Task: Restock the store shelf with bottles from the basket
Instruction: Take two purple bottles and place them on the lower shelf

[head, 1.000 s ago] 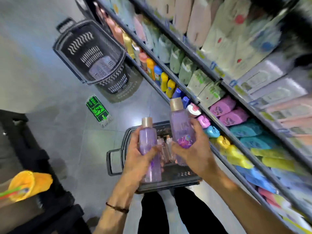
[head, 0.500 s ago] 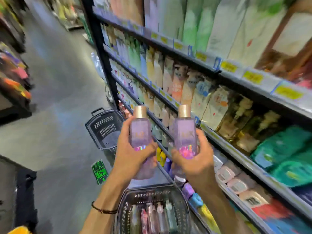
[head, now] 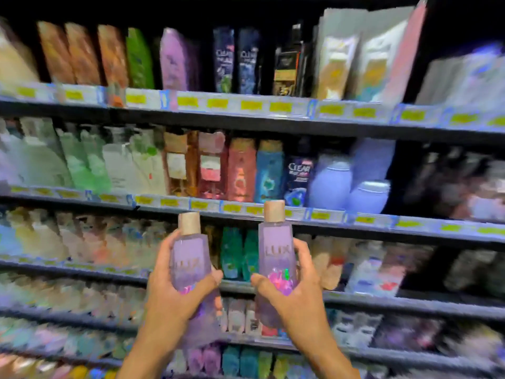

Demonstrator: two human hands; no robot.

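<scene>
Left hand: the left hand point(head: 169, 299) is wrapped round the lower body of the left bottle point(head: 190, 255), thumb laid across the front, fingers curled behind.
Right hand: same picture on the other side. The right hand point(head: 300, 302) grips the right bottle point(head: 276, 247), thumb on the front, fingers up the right flank.
Bottles: two clear lilac bottles with LUX labels, each about upright. The left one has a tan cap point(head: 189, 223) and the right one a matching cap point(head: 274, 211).
Position: they are held side by side in front of the shelf point(head: 355, 127), apart from each other, the right one a touch higher. Its cap reaches the rail with the yellow price tags point(head: 319, 215).
In the gap: teal bottles point(head: 232, 250) show on the far row between the two.
Above: a dark Clear bottle point(head: 299, 176) stands just left of pale blue bottles point(head: 330, 181).
Rest of the rack: rows of packs and bottles, too blurred to read.
</scene>
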